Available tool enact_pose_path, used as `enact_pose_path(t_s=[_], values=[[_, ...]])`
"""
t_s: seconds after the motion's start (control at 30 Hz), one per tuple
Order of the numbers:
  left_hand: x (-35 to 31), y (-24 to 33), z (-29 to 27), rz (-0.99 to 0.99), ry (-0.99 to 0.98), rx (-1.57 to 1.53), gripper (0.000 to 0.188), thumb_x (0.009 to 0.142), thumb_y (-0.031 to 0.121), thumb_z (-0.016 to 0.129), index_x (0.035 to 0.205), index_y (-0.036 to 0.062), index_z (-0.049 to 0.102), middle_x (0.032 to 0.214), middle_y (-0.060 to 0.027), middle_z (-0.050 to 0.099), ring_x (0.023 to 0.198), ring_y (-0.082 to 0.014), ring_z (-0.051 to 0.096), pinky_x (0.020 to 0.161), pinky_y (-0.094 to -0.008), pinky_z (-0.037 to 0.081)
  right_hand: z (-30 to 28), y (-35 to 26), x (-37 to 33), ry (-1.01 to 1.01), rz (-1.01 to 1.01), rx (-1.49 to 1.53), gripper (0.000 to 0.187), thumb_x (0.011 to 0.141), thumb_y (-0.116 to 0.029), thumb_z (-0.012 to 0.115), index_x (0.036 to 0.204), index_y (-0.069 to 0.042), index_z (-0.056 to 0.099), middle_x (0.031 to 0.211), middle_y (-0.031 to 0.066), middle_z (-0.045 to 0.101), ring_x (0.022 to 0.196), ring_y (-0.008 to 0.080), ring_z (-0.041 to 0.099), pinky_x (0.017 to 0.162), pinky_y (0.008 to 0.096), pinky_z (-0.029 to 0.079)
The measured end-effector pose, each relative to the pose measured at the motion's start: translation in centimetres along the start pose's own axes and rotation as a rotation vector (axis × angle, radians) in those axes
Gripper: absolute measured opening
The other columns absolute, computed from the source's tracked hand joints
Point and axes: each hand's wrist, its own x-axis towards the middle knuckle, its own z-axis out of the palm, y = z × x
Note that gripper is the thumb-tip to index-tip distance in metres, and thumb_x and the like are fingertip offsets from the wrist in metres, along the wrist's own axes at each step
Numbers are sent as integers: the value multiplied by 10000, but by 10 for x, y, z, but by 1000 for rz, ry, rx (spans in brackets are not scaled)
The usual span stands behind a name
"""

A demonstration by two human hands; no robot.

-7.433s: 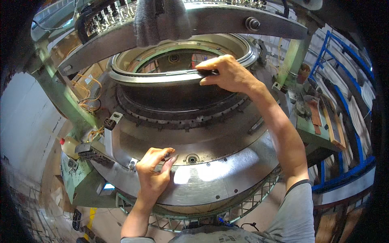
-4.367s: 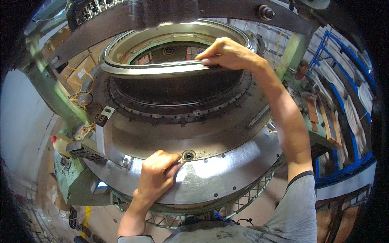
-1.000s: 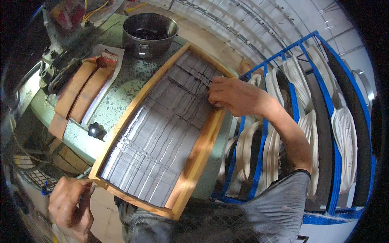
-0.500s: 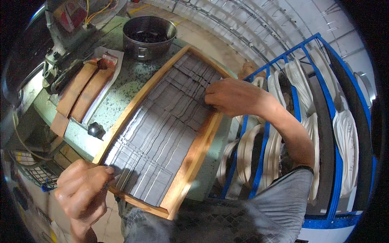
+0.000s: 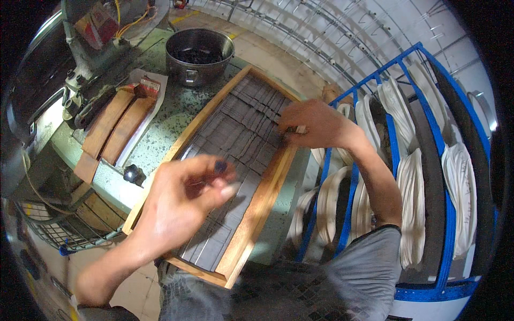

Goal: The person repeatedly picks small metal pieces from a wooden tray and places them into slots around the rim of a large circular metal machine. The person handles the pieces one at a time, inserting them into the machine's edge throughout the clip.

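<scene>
A long wooden-framed tray [image 5: 251, 227] lies slanted in front of me. Rows of thin, dark grey rectangular pieces [image 5: 241, 115] fill it, packed close together. Above its middle hovers my left hand [image 5: 182, 192], slightly blurred, fingers curled with thumb and fingertips apart. A dark patch shows at one fingertip; whether it is dirt or a small piece I cannot tell. My right hand [image 5: 318, 125] is at the tray's far right side, its fingers bent together over the edge pieces. A small pale bit shows at those fingers, too small to name.
A steel pot [image 5: 199, 56] with dark bits in it stands on the speckled green bench [image 5: 160, 101] behind the tray. Left of the tray are brown strips [image 5: 115, 125] and a black knob [image 5: 133, 174]. On the right, a blue rack [image 5: 393, 134] holds white cloth-like bundles [image 5: 411, 206].
My left hand has left the tray's near left corner and moved right and away from me, over the pieces. My right hand has shifted slightly right, its fingers still bent.
</scene>
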Motion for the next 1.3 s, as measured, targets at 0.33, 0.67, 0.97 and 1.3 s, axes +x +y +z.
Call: enact_pose_path(t_s=[0.33,0.67,0.97,1.3], values=[[91,-6,31,-76,-269,-1074,220,1078,104,563,1242,-41,575,1168,-170,672,1011,-272,727,943,-370,645,4,-27,17,648,-157,379,188,765,-53,850,927,-20,761,951,88,768,947,230,753,854,333,579],[57,-10,6,82,-100,-1039,290,1013,119,682,1282,44,605,1227,-90,651,1049,-186,690,944,-357,617,0,-80,39,801,-309,19,250,723,5,819,961,15,741,995,166,752,975,359,740,894,467,588],[-28,-9,-45,134,-273,-1169,180,986,140,737,1138,66,675,1052,-40,719,926,-133,700,787,-314,629,-26,-223,76,675,-377,-155,248,740,-40,797,878,68,622,861,181,646,828,407,681,733,493,578],[-179,-53,-222,183,-198,-1048,227,928,27,770,1137,-18,695,1042,-74,737,877,-156,720,805,-314,619,16,-412,215,689,-287,-112,313,731,47,812,1002,31,657,948,186,696,878,411,715,771,490,609]])
